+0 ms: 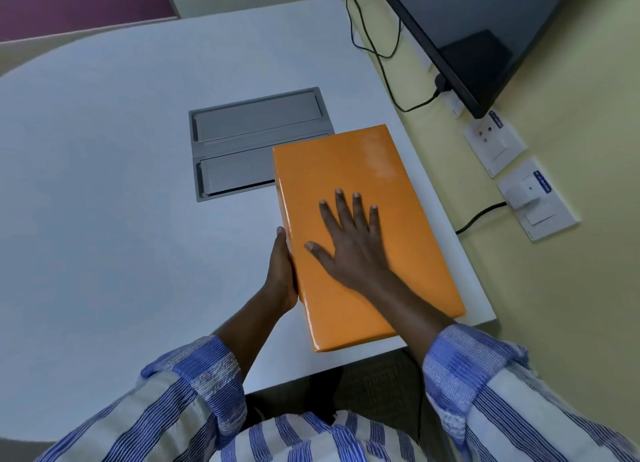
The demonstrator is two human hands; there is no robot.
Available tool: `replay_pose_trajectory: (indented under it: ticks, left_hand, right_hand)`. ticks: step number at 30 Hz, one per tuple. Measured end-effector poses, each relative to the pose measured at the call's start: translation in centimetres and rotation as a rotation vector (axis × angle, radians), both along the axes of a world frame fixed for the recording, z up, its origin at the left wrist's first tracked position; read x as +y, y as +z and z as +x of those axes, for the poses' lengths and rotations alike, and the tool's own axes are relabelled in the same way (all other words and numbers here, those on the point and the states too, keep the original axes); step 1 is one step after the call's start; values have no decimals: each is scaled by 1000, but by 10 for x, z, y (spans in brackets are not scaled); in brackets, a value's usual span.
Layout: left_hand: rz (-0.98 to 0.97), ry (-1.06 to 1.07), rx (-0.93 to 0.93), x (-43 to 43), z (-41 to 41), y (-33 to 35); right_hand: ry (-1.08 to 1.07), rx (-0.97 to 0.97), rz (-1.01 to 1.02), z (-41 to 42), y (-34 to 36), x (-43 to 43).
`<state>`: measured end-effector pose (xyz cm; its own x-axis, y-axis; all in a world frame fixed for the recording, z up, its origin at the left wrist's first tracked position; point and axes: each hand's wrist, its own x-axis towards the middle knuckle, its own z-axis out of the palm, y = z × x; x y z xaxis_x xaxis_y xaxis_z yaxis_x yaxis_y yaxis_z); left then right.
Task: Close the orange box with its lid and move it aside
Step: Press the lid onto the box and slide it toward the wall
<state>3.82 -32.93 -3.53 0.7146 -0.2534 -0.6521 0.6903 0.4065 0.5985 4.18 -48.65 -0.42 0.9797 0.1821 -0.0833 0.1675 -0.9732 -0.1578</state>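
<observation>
the orange box [363,233], its lid on, lies at the right edge of the white surface [121,184], partly over a grey cable hatch [239,143]. the right hand [346,243] rests flat on the lid, fingers spread wide, while the left hand [282,271] presses against the box's left side.

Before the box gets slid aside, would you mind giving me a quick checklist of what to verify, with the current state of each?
1. Lid on the orange box: appears closed, no gap visible; ok.
2. Right hand flat on the top, fingers spread: ok.
3. Left hand pressed against the box's left side: ok.
4. Box fully on the table: the near corner juts past the table edge; not ok.
5. Far corner overlaps the grey hatch; whether it catches: cannot tell.
6. Tabletop to the left free of objects: ok.
</observation>
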Motion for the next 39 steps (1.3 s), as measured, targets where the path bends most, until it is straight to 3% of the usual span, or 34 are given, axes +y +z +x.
replay_pose_trajectory:
  ticks: [9,29,36,39]
  left_hand:
    - [102,-67,115,-53,9,2]
    - [116,-240,74,-96,22,5]
    - [435,-403,-229,-61,12,11]
    - [688,-483,-413,-23,6,5]
  right_hand:
    - [-4,17,-19,6,8,-63]
    - [-32,16,-4,5,20,-121]
    - [-79,-21,54,5,23,-68]
    - [-5,-46,55,4,19,-23]
